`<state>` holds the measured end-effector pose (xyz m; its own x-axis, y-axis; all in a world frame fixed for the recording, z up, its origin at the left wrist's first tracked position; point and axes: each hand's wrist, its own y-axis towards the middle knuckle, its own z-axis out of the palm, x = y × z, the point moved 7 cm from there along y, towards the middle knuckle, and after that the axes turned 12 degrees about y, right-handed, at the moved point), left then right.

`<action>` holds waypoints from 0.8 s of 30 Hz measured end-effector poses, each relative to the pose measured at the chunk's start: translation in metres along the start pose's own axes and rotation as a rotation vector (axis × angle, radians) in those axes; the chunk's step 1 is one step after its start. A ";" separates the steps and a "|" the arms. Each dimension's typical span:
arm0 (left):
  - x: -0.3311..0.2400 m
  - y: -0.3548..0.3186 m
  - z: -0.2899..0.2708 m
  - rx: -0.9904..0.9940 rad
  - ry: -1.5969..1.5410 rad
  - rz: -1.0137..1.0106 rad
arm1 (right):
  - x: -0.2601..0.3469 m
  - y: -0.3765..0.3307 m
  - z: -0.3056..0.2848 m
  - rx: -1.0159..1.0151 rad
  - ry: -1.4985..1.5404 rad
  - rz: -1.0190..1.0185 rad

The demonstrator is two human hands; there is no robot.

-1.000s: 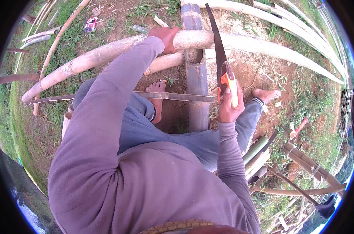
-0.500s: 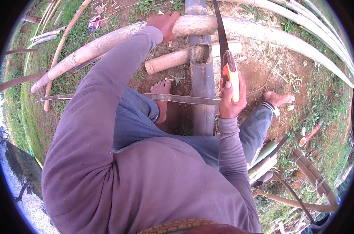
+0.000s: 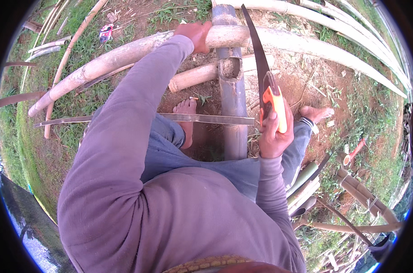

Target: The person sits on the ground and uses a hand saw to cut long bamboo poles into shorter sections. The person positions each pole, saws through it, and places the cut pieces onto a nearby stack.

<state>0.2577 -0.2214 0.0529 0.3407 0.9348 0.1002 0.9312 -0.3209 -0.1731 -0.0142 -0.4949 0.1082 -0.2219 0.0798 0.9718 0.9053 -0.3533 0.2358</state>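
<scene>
A long pale bamboo pole (image 3: 302, 44) lies crosswise over a thick grey bamboo post (image 3: 234, 98). My left hand (image 3: 195, 36) is wrapped over the pole, just left of that crossing. In my right hand (image 3: 276, 132) is a hand saw (image 3: 259, 52), gripped by its orange handle. Its dark blade points away from me and meets the pole right of the crossing. The post has a squarish notch in its top. Behind the post, a short bamboo piece (image 3: 193, 77) rests on the ground.
A thin bamboo strip (image 3: 206, 118) crosses the post nearer to me. My bare feet (image 3: 186, 119) stand either side of it. More poles (image 3: 324, 16) lie at the far right, cut bamboo (image 3: 302, 193) by my right leg. A red-handled tool (image 3: 354, 152) lies in the grass.
My right hand has drawn the saw back toward me, so more of the blade shows on the near side of the pole. The left hand keeps its hold on the pole.
</scene>
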 end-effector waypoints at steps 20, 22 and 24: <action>0.012 0.000 0.005 0.028 -0.057 0.029 | -0.004 -0.052 -0.023 -0.005 0.132 0.061; 0.005 0.000 0.009 0.004 -0.033 0.032 | -0.003 -0.058 -0.027 -0.009 0.126 0.068; -0.002 -0.002 -0.005 0.019 -0.003 0.021 | -0.021 -0.021 -0.007 -0.050 0.201 -0.010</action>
<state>0.2563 -0.2233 0.0582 0.3594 0.9285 0.0937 0.9214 -0.3371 -0.1935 -0.0311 -0.4954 0.0825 -0.3029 -0.1021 0.9475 0.8847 -0.3998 0.2398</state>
